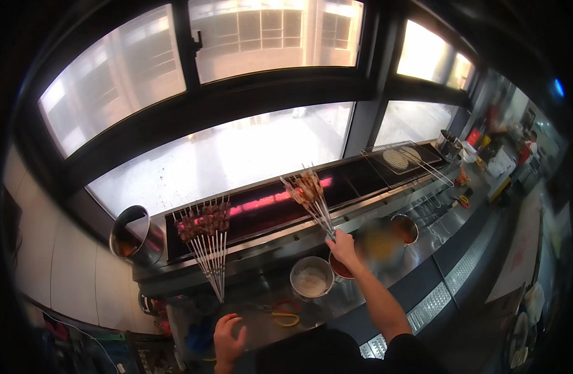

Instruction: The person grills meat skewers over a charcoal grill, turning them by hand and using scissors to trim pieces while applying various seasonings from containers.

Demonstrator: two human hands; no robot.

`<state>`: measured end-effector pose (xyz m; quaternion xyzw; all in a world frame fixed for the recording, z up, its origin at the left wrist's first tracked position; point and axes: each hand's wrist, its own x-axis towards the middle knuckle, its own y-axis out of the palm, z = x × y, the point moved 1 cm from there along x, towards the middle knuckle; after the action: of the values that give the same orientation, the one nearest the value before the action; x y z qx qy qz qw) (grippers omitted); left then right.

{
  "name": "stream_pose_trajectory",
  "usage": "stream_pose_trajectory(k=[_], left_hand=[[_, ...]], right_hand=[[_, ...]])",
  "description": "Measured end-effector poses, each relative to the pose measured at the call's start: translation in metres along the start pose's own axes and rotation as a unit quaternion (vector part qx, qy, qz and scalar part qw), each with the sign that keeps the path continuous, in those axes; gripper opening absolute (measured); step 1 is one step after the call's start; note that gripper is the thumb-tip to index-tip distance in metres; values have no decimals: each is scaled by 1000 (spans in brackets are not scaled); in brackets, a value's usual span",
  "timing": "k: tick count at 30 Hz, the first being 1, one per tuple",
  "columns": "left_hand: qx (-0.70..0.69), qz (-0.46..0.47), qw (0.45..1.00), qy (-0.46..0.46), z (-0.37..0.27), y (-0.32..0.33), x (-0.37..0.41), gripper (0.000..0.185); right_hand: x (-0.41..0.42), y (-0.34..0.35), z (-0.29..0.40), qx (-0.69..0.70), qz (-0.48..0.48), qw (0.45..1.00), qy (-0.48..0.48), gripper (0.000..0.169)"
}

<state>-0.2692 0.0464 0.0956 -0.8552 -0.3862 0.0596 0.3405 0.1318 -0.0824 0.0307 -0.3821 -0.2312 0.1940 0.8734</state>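
My right hand [342,246] is closed around the handle ends of a bundle of metal skewers [321,210]. Browned meat [307,187] on their far ends is held over the long grill [272,201], whose heating strip glows red. More meat skewers [204,222] lie fanned out across the grill's left part, their handles converging over its near edge. My left hand [229,339] is near the counter's front edge, below those handles, with its fingers curled apart and nothing seen in it. A metal pot with pale powder [311,278] and a bowl of red seasoning [341,267] stand between the hands, the bowl partly hidden by my right hand.
A tall steel pot [138,236] stands at the grill's left end. Scissors with red and yellow handles [285,319] lie on the steel counter [263,334]. Flatbreads [396,159] sit in a wire grilling basket [375,152] at the right. A person [529,147] is far off at the right.
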Motion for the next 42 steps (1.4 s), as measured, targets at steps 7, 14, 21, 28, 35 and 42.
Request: stream_pose_trajectory(k=[7,14,21,28,35,42], left_hand=[[-3,-37,999,-27,0,-18,-19,24],[-25,-31,999,-22,22,-29,-30,24],[-24,-23,999,-12,38,-37,-35,23],[-21,-15,999,-30,20,-31,-35,23],[-108,34,993,-16,6,42,-20,20],[-640,-33,614,-460,-72,220,87,54]], right_hand=[[3,-27,33,7,39,999,16,24],[-3,-19,29,17,-19,1000,-18,25],[-10,-27,50,-73,-23,997,7,23],[-2,-32,50,-123,16,992,5,22],[5,10,-7,450,248,828,225,29],[-22,30,42,643,258,635,342,20]])
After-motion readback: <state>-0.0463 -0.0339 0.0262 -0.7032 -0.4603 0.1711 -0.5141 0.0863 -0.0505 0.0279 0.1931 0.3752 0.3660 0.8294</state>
